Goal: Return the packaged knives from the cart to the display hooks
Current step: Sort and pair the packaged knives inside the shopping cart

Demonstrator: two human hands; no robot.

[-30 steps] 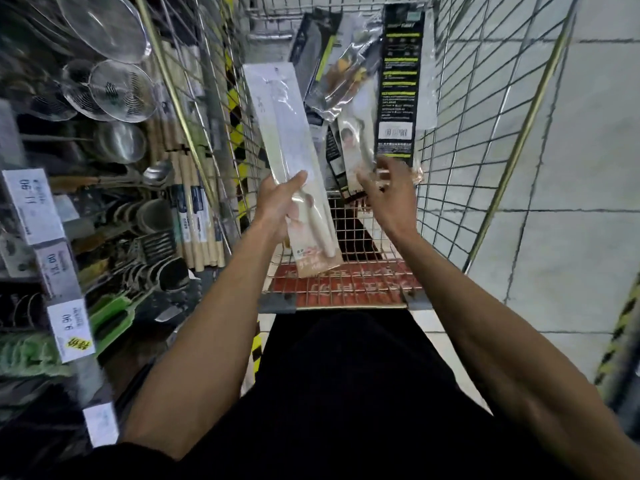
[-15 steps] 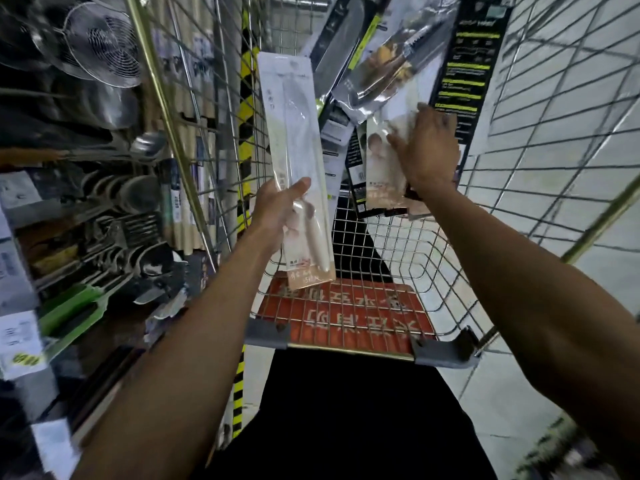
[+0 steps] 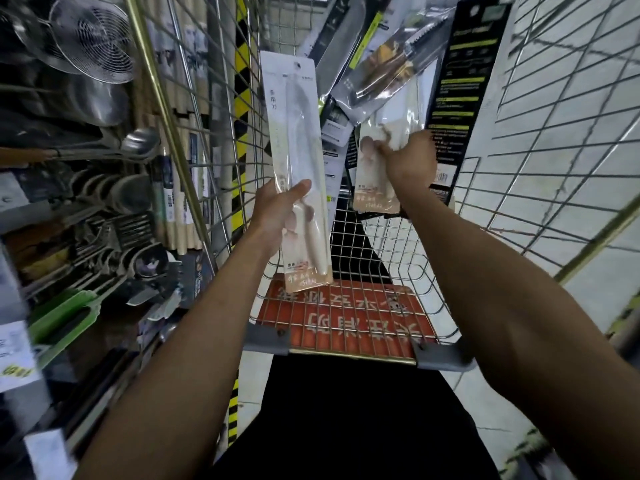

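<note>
Packaged knife stands upright above the cart, held near its lower end by the left grip. The right grip pinches a second pack inside the cart.

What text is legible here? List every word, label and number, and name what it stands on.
"多用刀": printed vertically on the white knife package held by the left hand.
Upside down, not surely readable: large characters on the red sign at the cart's near end.
Too small or blurred: black package, second white package in the right hand, shelf price tags.
</note>
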